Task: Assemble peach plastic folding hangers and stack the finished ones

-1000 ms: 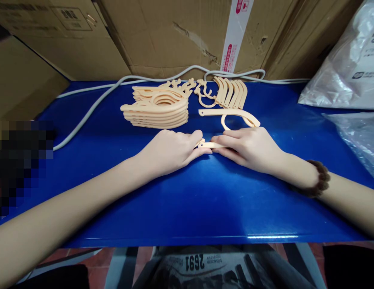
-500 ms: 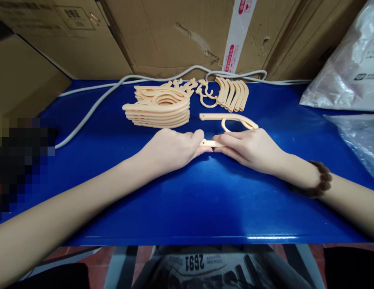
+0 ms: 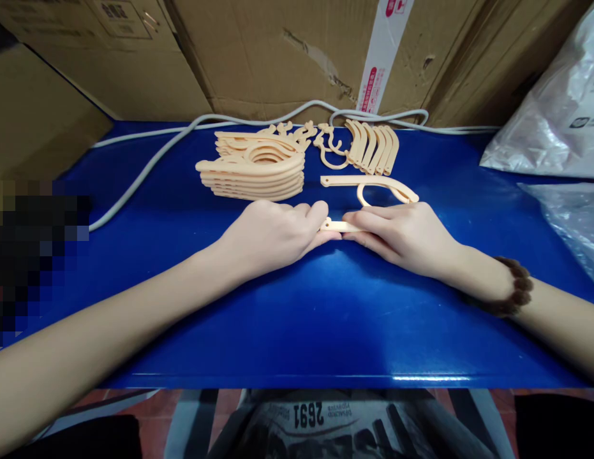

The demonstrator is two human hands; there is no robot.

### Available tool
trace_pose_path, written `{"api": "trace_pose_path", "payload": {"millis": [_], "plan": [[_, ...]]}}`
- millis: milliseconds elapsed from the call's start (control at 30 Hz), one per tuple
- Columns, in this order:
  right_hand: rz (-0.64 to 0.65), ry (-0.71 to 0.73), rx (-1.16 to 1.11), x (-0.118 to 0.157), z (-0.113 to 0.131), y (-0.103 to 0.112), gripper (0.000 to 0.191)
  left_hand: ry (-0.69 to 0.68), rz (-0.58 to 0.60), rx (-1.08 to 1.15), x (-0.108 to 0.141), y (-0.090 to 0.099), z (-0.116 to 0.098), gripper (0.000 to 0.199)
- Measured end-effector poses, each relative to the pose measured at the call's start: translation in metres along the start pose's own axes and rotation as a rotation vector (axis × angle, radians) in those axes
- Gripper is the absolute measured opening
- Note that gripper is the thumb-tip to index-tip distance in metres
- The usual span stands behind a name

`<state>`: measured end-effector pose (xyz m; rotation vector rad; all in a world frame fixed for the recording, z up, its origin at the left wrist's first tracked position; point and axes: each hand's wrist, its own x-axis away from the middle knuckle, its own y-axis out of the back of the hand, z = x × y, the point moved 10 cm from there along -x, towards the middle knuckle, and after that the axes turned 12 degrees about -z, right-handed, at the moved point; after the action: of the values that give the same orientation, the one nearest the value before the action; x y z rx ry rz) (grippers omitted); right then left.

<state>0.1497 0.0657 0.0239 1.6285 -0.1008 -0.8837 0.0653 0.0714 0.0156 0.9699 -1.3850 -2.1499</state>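
Observation:
My right hand (image 3: 406, 237) is closed, its thumb and fingers pinching a cream plastic hanger arm (image 3: 341, 226) with a small hole near its left end. Against that end press the closed thumb and fingers of my left hand (image 3: 272, 236); they cover what else they may grip. Just beyond my right knuckles shows another curved hanger arm (image 3: 368, 183) with a curved piece under it. Whether it joins the held part is hidden. Behind my left hand lies a stack of folded hangers (image 3: 258, 175).
Loose hanger hooks (image 3: 331, 150) and a row of hanger arms (image 3: 373, 148) lie at the back of the blue table (image 3: 297, 319). A white cable (image 3: 148, 172) runs behind them, before cardboard boxes (image 3: 258, 57). Plastic bags (image 3: 540, 127) rest at the right.
The whole view has shifted slightly. Both hands keep nearly the same pose around the hanger arm, and the pieces on the table stay in place.

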Motion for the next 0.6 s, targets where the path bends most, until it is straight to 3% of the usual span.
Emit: {"api": "trace_pose_path", "payload": {"millis": [167,433,600], "plan": [[-0.002,-0.012,-0.022,0.000,0.000,0.001,0.033,-0.011,-0.003,-0.002,-0.001,0.002,0.002,0.061],[-0.059,0.072,0.115,-0.001,0.009,0.009,0.030,-0.034,-0.111,0.053,0.001,0.011,0.001,0.056],[-0.064,0.071,0.084,-0.002,0.009,0.009,0.029,-0.033,-0.159,0.047,0.003,0.017,0.002,0.055]]}}
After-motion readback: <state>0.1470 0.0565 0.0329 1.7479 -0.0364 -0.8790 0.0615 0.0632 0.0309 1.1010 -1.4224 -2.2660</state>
